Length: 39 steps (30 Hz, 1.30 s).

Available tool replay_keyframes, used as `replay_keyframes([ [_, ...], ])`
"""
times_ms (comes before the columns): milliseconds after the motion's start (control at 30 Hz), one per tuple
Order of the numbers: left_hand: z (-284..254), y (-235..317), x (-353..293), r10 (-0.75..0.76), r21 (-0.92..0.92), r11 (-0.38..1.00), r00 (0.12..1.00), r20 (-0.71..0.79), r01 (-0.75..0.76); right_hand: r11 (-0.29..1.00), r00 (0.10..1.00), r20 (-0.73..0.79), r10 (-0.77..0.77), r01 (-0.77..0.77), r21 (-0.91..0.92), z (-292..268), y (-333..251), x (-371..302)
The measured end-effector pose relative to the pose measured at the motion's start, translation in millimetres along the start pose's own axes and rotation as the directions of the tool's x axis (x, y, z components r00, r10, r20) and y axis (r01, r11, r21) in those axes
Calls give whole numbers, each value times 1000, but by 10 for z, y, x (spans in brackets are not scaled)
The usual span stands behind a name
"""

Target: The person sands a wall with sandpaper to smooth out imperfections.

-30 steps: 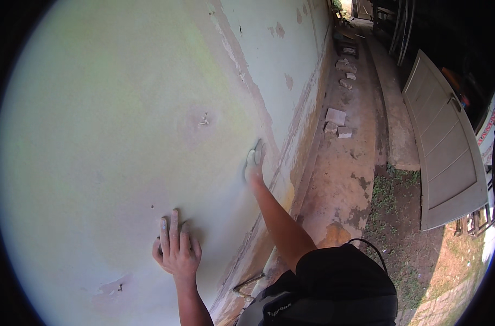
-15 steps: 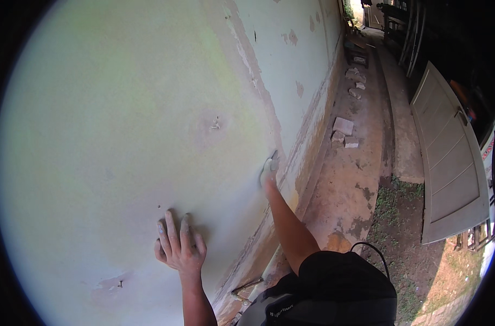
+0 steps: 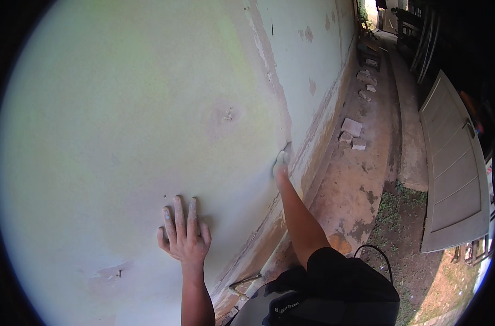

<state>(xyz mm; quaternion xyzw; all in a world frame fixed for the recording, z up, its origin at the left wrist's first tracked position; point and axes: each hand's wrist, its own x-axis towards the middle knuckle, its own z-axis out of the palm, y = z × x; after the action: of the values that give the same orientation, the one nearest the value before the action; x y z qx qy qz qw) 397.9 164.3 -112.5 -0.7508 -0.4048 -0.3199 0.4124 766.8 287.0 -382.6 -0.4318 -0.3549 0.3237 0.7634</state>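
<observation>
A pale green painted wall (image 3: 139, 136) with worn, chalky patches fills the left and middle of the view. My left hand (image 3: 189, 239) lies against it, fingers spread and coated with pale dust. Farther right, at the lower part of the wall, my right hand (image 3: 281, 165) is closed and also whitened with dust. A small dark, thin piece (image 3: 288, 146) shows beyond its fingers beside a bare grey-brown strip; its kind cannot be made out. Most of what this hand grips is hidden.
A screw or nail (image 3: 119, 273) and a broken fixing (image 3: 228, 114) stick out of the wall. Broken block pieces (image 3: 352, 127) lie on the concrete walkway (image 3: 348, 185). On the right a pale door panel (image 3: 456, 174) leans near a strip of soil and weeds.
The view has shifted slightly. My left hand's fingers are straighter and lie flatter on the wall. My right hand stays near the bare strip, its dark piece still showing.
</observation>
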Motion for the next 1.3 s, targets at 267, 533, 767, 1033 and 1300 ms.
replay_keyframes([
  [267,-55,-124,-94,3,-9,1000,1000,16,-3,826,946,-21,-324,273,-493,1980,-1188,-963],
  [533,65,-45,-64,32,-28,999,998,-54,-33,945,963,-204,-176,108,-309,1231,-397,-296],
  [767,97,-139,-125,48,-24,999,999,-20,-49,837,941,103,-322,334,-434,2119,-1419,-1184],
  [1033,40,14,-54,86,-87,992,995,-47,-90,907,941,-251,-226,109,-406,1177,-340,-727],
  [1300,71,-99,-155,79,-203,977,996,37,-70,904,977,-124,-173,108,-413,2146,-647,-1495],
])
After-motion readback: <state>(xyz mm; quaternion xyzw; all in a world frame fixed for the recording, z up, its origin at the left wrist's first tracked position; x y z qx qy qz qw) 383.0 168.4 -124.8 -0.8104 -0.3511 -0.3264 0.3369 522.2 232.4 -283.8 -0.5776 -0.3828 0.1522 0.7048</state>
